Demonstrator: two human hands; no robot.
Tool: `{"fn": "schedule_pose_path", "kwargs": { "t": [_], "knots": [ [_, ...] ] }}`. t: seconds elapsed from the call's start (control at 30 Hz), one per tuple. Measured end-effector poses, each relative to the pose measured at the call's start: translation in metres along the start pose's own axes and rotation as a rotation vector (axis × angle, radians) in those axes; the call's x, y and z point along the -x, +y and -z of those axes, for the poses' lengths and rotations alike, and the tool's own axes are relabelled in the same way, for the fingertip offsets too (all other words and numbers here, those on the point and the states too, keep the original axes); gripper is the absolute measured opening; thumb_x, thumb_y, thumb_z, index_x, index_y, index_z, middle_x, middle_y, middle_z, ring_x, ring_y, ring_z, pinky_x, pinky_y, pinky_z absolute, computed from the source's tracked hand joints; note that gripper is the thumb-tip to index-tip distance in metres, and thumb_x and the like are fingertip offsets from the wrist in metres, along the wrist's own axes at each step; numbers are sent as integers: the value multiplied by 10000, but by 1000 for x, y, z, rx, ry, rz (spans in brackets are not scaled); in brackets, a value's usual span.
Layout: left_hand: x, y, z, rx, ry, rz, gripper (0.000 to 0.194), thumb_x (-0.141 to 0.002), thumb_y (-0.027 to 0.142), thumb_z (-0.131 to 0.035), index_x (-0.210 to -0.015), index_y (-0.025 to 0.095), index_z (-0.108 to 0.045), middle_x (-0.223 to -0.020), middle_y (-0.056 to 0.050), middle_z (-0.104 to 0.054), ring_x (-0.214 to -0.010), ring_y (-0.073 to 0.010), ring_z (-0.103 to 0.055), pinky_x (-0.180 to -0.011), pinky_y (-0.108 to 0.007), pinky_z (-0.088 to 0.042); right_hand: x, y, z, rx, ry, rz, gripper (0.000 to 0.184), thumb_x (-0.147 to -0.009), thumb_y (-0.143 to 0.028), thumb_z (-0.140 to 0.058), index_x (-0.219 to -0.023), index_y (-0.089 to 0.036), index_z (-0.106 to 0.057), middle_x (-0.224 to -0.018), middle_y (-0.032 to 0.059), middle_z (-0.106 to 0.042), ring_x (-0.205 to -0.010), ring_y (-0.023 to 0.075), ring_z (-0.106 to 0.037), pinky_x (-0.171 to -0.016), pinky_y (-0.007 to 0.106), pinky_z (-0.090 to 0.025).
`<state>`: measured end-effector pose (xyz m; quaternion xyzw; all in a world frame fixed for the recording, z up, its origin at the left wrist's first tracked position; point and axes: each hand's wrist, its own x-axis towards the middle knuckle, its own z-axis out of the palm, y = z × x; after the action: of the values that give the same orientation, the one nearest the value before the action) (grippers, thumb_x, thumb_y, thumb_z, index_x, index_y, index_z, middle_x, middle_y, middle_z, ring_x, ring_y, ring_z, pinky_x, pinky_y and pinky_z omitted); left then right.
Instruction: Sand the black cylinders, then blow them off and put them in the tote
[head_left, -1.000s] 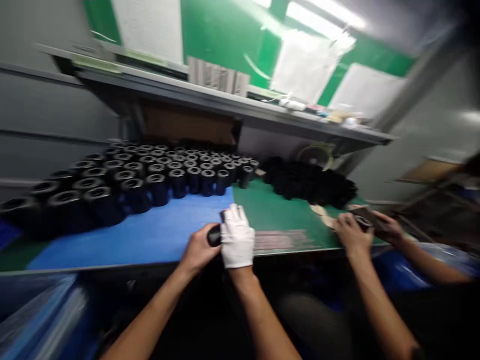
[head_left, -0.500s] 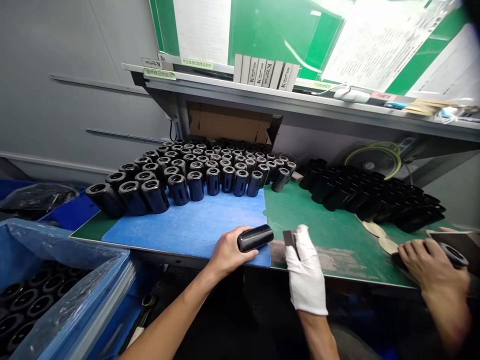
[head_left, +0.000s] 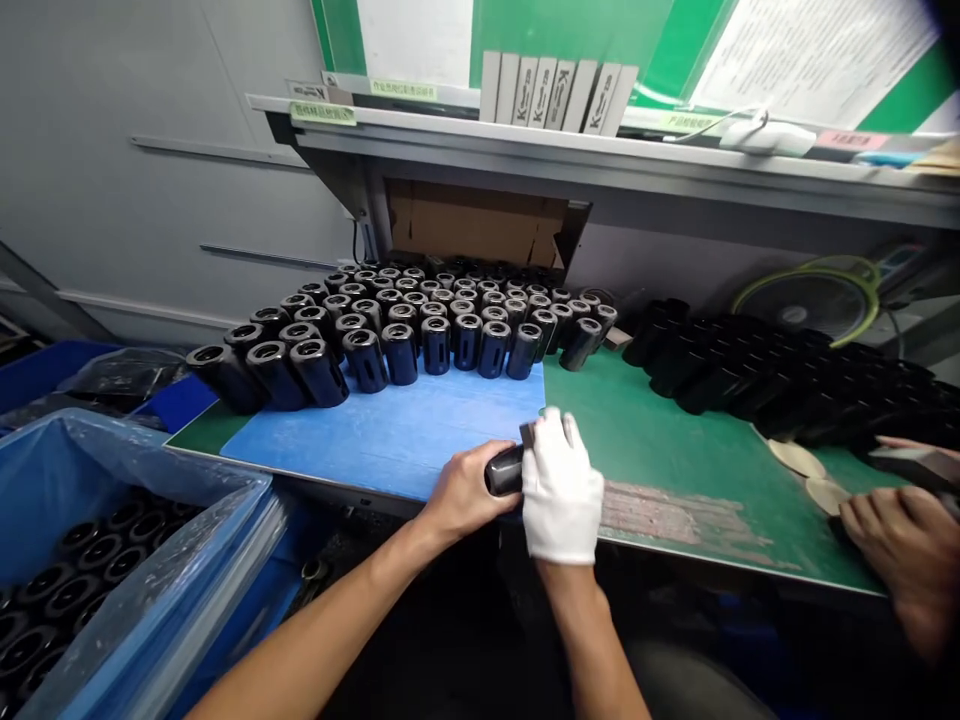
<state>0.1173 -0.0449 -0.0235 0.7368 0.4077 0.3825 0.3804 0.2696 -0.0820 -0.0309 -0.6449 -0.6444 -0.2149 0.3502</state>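
Observation:
My left hand (head_left: pixel 466 487), bare, is closed around the left end of a glossy black cylinder (head_left: pixel 505 471), held tilted just above the front edge of the bench. Over the cylinder's right end lies my right hand (head_left: pixel 562 485) in a white glove. It grips a small dark flat sanding block (head_left: pixel 527 435), whose edge shows beside the gloved fingers. The glove hides the cylinder's far end and most of the block. Beyond my hands, many black cylinders (head_left: pixel 401 352) with ring-shaped tops stand upright in rows on a blue sheet (head_left: pixel 337 430).
More black cylinders (head_left: pixel 712 365) stand at the back right near a fan (head_left: pixel 802 300). A co-worker's hand (head_left: pixel 900 540) is at the right, near round pale discs (head_left: pixel 796 459). A blue lined bin (head_left: pixel 217 500) of cylinders stands at the left. A shelf (head_left: pixel 435 120) carries grey blocks marked 220.
My gloved right hand has moved left with the sanding block, from beside the cylinder onto it. My left hand keeps its hold. The view has shifted slightly.

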Motion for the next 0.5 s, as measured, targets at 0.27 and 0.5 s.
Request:
{"fn": "schedule_pose_path", "kwargs": {
  "t": [0.27, 0.5],
  "knots": [
    [1, 2, 0, -18, -7, -4, 531, -694, 228, -781, -1208, 258, -650, -1142, -7, -717, -1042, -223, -677, -915, -278, -524, 6, -9, 18, 79, -117, 65, 506, -961, -306, -426, -1465, -256, -440, -1471, 69, -452, -1401, 278, -380, -839, 383, -592],
    [2, 4, -1, -34, 13, 8, 506, -703, 249, -774, -1195, 272, -659, -1115, -3, -728, -1028, -229, -687, -890, -273, -531, 6, -10, 11, 43, -65, 122, 595, -947, -290, -457, -1528, -291, -327, -1472, 51, -451, -1395, 244, -391, -824, 354, -604]
  ]
}}
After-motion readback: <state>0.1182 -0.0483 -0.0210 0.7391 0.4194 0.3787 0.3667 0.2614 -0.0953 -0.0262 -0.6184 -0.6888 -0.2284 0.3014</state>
